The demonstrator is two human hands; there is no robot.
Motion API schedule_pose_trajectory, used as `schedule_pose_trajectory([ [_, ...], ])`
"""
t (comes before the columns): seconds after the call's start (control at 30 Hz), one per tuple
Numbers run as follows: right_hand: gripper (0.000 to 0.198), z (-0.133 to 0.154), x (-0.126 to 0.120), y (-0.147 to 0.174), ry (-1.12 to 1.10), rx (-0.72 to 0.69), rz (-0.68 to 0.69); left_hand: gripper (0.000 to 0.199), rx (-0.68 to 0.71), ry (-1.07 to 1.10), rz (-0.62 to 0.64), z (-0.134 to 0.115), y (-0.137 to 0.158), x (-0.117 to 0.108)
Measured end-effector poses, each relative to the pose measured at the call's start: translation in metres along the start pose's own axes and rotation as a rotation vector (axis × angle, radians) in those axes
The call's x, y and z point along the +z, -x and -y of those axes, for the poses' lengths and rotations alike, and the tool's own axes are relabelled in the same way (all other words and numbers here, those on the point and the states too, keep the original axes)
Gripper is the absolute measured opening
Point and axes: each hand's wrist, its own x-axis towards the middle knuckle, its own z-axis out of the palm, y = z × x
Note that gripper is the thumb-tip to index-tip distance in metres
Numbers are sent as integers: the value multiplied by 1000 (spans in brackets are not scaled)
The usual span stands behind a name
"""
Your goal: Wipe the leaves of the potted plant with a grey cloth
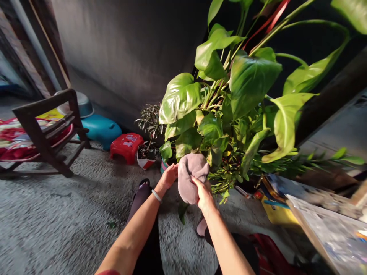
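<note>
My right hand [202, 194] grips a bunched greyish-pink cloth [187, 179], with the thumb lying across its top and the other fingers hidden beneath. At the cloth's left edge is my left hand [169, 176], its fingers stretched out towards the cloth; whether the tips touch it I cannot tell. A pale bangle [156, 196] circles the left wrist. Just beyond both hands stands a leafy potted plant with large glossy leaves, one broad leaf [180, 97] at upper left. Only a strip of its pot [164, 167] shows behind the left hand.
To the left are a dark wooden chair [54, 147], a blue plastic seat [100, 130], a red stool [126, 147] and a small potted plant [147, 152]. Stacked boards [323, 225] and a yellow object [278, 212] lie right. A dark wall [129, 49] rises behind.
</note>
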Motion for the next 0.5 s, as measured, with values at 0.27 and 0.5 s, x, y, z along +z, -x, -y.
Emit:
schedule_pose_trajectory([
  [0.27,39,-32,-19,15,163,140,-71,37,1,98,49,-5,4,-6],
  [0.5,44,10,-15,-5,212,-57,-87,35,-35,95,56,0,-5,-15],
])
